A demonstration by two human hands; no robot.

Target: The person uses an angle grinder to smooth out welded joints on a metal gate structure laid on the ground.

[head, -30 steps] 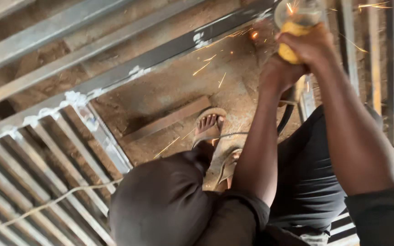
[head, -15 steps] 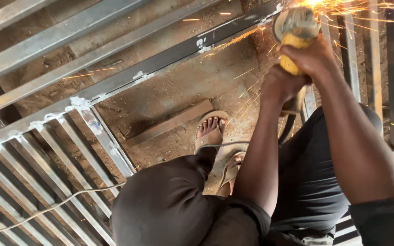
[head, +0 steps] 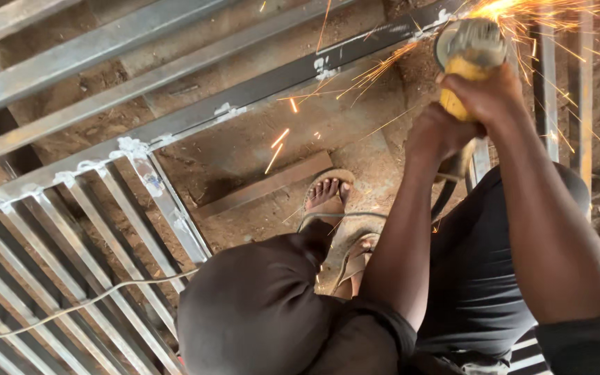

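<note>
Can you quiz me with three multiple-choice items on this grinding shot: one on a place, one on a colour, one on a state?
1. Where do the sparks fly from?
A. top right, at the grinder's head
B. bottom left, among the bars
C. beside the sandalled foot

2. What colour is the grinder's body?
A. red
B. yellow
C. blue

3. How is the grinder held?
A. lying on the ground
B. in one hand only
C. in both hands

Answers: 1 A, the sparks spray from the head of the angle grinder at the top right. 2 B, the body under the fingers shows yellow. 3 C, the right hand wraps the body and the left hand grips just below it, above the metal frame.
</note>
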